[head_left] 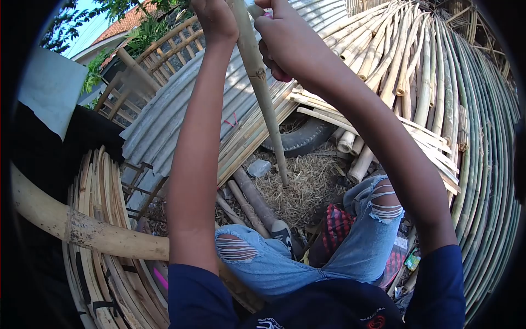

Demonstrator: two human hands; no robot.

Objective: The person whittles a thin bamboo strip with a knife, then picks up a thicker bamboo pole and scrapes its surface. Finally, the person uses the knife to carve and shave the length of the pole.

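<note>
A long bamboo pole slants down from the top edge, its lower end on the straw-covered ground between my feet. My left hand is closed against the pole's upper part; its fingers are partly cut off by the frame edge. On the other side, my right hand is a fist around a tool with a pinkish-red handle. A small greyish part of that tool shows beside the pole, but its kind is mostly hidden. Both arms are raised above my bent knees in torn jeans.
Stacked bamboo poles fill the right side, with green ones outermost. Split strips stand at left, crossed by a thick bamboo. Corrugated sheets, a tyre and a bamboo fence lie beyond.
</note>
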